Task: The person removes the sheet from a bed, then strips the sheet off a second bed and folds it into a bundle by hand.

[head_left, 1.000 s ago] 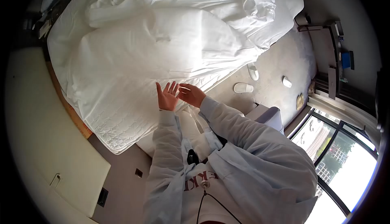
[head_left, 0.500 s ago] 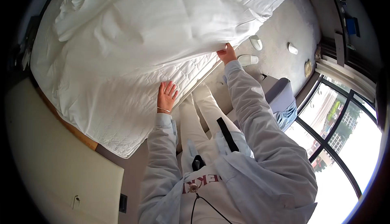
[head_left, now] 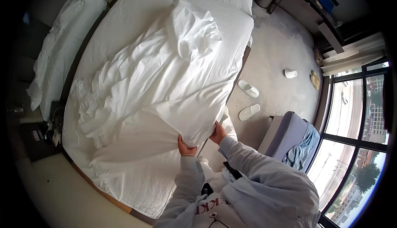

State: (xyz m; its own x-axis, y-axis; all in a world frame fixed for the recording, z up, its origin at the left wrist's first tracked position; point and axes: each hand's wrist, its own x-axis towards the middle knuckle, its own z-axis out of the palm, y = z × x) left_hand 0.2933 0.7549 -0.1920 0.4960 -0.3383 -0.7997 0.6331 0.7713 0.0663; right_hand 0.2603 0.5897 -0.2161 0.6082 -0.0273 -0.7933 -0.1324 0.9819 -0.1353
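A white sheet (head_left: 161,83) lies in loose folds across the bed, bunched toward its upper middle. My left hand (head_left: 187,146) grips the sheet near the bed's close edge, thumb upward. Just to the right, my right hand (head_left: 218,133) has its fingers closed on the same sheet, and the cloth sags between the two hands. Below and left of my hands the quilted white mattress (head_left: 151,199) shows at its corner.
White slippers (head_left: 249,111) lie on the grey floor right of the bed. A grey-blue bench (head_left: 281,133) with a blue garment (head_left: 301,149) stands near the window. A dark desk (head_left: 308,0) is at the upper right, a white bundle (head_left: 68,42) at the left.
My left hand, open before, has closed on the sheet. My right hand has come down closer to it, drawing the cloth along. The view has shifted to show more of the bed.
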